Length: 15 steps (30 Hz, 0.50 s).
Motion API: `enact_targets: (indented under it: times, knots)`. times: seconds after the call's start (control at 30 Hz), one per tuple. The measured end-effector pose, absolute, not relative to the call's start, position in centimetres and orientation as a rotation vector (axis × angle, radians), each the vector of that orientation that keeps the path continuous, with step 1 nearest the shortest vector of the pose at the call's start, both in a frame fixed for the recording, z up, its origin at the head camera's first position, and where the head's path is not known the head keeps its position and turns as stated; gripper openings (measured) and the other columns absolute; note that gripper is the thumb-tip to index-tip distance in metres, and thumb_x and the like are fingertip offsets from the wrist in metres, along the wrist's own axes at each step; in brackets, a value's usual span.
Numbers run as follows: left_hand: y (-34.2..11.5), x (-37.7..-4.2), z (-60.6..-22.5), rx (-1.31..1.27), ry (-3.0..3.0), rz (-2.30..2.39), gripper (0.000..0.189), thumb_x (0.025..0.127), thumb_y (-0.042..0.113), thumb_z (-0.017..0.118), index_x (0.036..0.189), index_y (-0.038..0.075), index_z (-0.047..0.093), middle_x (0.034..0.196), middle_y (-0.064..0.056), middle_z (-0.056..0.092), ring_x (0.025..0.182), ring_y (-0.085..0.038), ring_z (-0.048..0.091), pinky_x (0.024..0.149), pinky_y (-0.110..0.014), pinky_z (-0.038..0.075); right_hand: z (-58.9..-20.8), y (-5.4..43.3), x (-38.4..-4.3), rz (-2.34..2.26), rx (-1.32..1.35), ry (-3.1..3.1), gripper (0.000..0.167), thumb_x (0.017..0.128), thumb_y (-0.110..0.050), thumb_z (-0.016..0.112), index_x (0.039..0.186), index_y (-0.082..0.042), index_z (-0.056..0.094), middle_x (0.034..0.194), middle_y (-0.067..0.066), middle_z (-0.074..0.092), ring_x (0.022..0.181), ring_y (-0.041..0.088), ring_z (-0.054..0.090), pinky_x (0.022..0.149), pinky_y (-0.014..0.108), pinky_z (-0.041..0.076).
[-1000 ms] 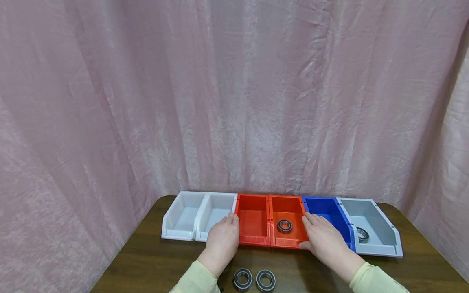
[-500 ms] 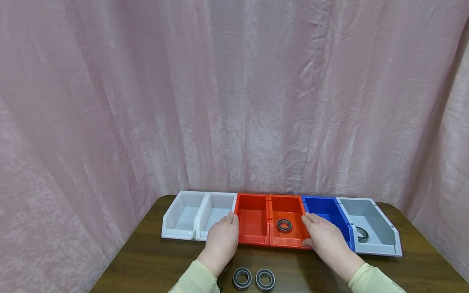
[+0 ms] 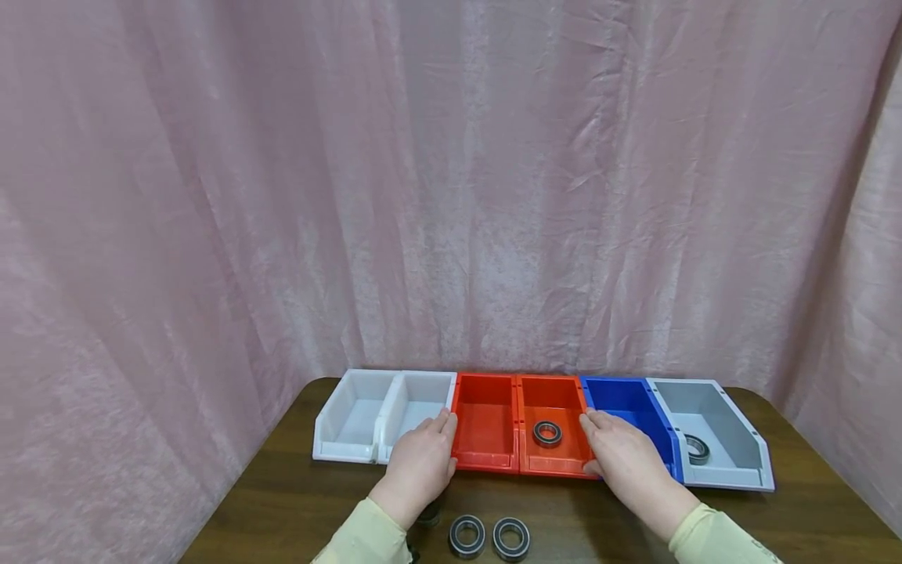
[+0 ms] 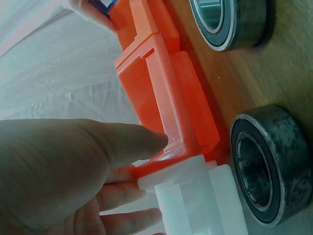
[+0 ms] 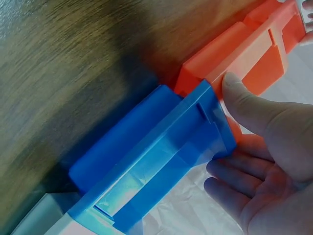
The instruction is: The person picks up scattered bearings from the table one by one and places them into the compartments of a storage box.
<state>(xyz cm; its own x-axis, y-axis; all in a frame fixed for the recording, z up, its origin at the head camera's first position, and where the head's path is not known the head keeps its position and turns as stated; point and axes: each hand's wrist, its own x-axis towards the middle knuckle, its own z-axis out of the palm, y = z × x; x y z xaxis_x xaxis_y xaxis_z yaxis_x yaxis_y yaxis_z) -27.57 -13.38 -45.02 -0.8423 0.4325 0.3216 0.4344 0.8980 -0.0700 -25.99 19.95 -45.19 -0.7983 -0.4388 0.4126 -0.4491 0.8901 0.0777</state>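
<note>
My left hand [image 3: 417, 460] rests at the joint between a white bin [image 3: 421, 395] and the left red bin [image 3: 486, 419]. Its thumb [image 4: 146, 142] touches the red bin's front rim, and its fingers lie over the white bin's side. My right hand [image 3: 625, 454] lies with fairly straight fingers along the joint between the right red bin [image 3: 553, 392] and the blue bin [image 3: 616, 395]. In the right wrist view, its thumb [image 5: 237, 88] touches the red rim. Inside the right red bin lies a ball bearing [image 3: 547, 433].
Two bearings, left [image 3: 467, 536] and right [image 3: 510, 539], lie on the brown table [image 3: 282, 501] in front of the bins. Another bearing [image 3: 428, 514] is partly hidden by my left arm. The grey bin [image 3: 719, 423] holds a bearing [image 3: 697, 450]. Behind hangs a pink curtain [image 3: 451, 196].
My left hand has shifted slightly left and turned, so its thumb now shows and more of the bearing beside the wrist is uncovered. My right thumb has drawn in slightly toward the fingers.
</note>
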Motion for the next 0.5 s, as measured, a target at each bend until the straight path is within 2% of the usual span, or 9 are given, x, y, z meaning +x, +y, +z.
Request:
enact_targets:
  times: [0.1, 0.2, 0.33, 0.5]
  knots:
    - [-13.3, -27.3, -44.9, -0.626, -2.757, 0.029, 0.069, 0.090, 0.032, 0.091, 0.148, 0.004, 0.067, 0.151, -0.014, 0.067, 0.127, -0.035, 0.072, 0.114, -0.064, 0.050, -45.3, 20.1, -26.0, 0.046, 0.657, -2.635, 0.068, 0.078, -0.021, 0.100, 0.132, 0.010, 0.072, 0.135, 0.029, 0.071, 0.126, 0.046, 0.070, 0.109, 0.056, 0.056]
    - [-13.1, -26.8, -44.9, -0.627, -2.748, 0.053, 0.070, 0.091, 0.038, 0.090, 0.150, 0.007, 0.067, 0.153, -0.012, 0.066, 0.131, -0.035, 0.069, 0.118, -0.076, 0.038, -45.3, 20.1, -26.1, 0.046, 0.657, -2.643, 0.068, 0.078, -0.022, 0.100, 0.132, 0.010, 0.073, 0.135, 0.028, 0.071, 0.125, 0.046, 0.070, 0.108, 0.056, 0.056]
    - [-12.6, -26.2, -44.7, -0.674, -2.702, 0.043, 0.070, 0.093, 0.041, 0.088, 0.151, 0.008, 0.066, 0.155, -0.011, 0.065, 0.135, -0.035, 0.067, 0.119, -0.077, 0.036, -45.2, 20.2, -26.2, 0.033, 0.651, -2.650, 0.069, 0.078, -0.025, 0.100, 0.132, 0.009, 0.073, 0.135, 0.028, 0.072, 0.124, 0.046, 0.070, 0.108, 0.056, 0.056]
    - [-12.0, -25.1, -44.5, -0.805, -2.662, 0.038, 0.068, 0.097, 0.045, 0.084, 0.152, 0.008, 0.066, 0.155, -0.010, 0.065, 0.140, -0.031, 0.064, 0.122, -0.069, 0.038, -45.3, 20.3, -26.1, 0.043, 0.639, -2.673, 0.070, 0.079, -0.026, 0.100, 0.133, 0.009, 0.073, 0.137, 0.027, 0.071, 0.126, 0.046, 0.069, 0.111, 0.057, 0.054]
